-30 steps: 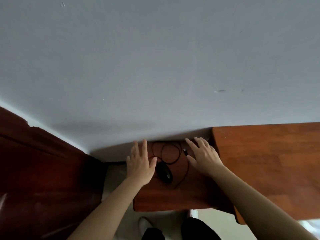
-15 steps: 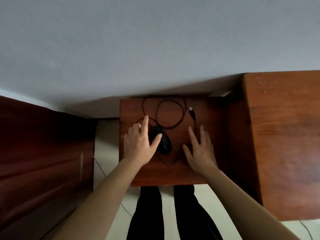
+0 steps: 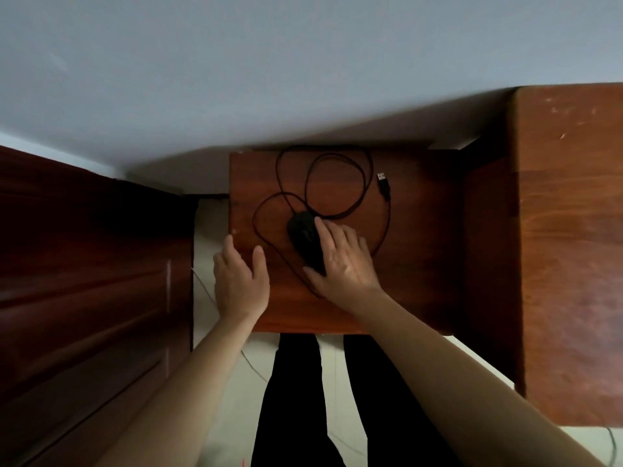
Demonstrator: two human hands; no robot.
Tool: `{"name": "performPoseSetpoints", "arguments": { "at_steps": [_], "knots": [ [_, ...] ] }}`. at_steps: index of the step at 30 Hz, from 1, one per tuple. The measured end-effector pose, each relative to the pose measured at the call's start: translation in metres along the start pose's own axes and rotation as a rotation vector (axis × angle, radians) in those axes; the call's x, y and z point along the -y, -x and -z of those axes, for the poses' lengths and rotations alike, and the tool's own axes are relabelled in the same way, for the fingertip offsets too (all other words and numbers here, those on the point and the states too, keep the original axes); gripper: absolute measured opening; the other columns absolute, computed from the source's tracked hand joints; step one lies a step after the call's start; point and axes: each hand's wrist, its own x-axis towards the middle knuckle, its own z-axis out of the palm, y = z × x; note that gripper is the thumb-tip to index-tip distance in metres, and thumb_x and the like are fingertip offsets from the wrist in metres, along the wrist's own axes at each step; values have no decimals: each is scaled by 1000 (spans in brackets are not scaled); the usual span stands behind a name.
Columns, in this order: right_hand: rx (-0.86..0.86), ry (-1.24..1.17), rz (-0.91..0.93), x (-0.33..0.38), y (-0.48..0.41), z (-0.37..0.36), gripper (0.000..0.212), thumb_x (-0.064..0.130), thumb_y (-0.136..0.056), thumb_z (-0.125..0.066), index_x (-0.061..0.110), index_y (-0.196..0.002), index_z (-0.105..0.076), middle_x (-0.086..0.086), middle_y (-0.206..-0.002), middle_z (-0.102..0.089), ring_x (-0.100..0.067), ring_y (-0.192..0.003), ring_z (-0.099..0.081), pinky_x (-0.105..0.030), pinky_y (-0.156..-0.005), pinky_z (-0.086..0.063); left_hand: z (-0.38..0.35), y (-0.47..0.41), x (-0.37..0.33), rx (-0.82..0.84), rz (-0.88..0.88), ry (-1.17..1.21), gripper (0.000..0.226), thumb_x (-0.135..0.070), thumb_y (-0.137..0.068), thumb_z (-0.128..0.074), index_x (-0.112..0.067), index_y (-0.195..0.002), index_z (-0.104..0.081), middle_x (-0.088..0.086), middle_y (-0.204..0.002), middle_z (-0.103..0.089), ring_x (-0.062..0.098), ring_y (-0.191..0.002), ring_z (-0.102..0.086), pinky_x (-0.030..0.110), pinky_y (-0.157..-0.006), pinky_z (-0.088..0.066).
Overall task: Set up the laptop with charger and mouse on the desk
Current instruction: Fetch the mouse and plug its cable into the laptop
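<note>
A black wired mouse (image 3: pixel 303 239) lies on a small low wooden table (image 3: pixel 418 264). Its black cable (image 3: pixel 337 187) lies in loose loops behind it, and the USB plug (image 3: pixel 383 184) rests free on the wood at the back right. My right hand (image 3: pixel 340 261) lies over the mouse's right side, fingers on top and thumb against its near end. My left hand (image 3: pixel 237 281) rests at the table's left edge, fingers apart, holding nothing. No laptop or charger is in view.
A taller wooden desk (image 3: pixel 569 230) stands right of the low table. A dark wooden door or cabinet (image 3: pixel 87 281) fills the left. A pale wall (image 3: pixel 269 69) rises behind. My legs in black trousers (image 3: pixel 303 399) stand on the light floor, where thin wires lie.
My right hand has moved left onto the mouse. My left hand has drawn away from the mouse to the table's left edge. The view has tipped further down.
</note>
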Motion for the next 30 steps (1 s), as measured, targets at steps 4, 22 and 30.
{"name": "performPoseSetpoints", "arguments": {
  "at_steps": [4, 22, 30],
  "knots": [
    [-114, -150, -29, -18, -7, 13, 80, 21, -86, -70, 8, -156, -34, -11, -149, -50, -32, -129, -49, -50, -103, -47, -4, 10, 2, 38, 67, -54, 70, -70, -95, -24, -15, -125, -55, 2, -108, -63, 24, -100, -62, 41, -85, -52],
    [-311, -803, -664, -111, -42, 76, 91, 21, -62, -83, 19, -146, -46, 1, -129, -60, -19, -121, -57, -24, -94, -49, -59, 42, -48, 280, -273, 17, 40, -54, -97, -50, -16, -95, -62, 0, -83, -64, 24, -80, -66, 37, -67, -52],
    [-124, -322, -485, -99, -17, 58, 84, 31, -73, -78, 26, -148, -41, -14, -138, -46, -35, -128, -47, -38, -105, -42, -11, -25, -19, 123, 628, 714, 59, -64, -97, -42, -8, -93, -60, 10, -71, -72, 18, -49, -69, 21, -34, -41]
  ]
}}
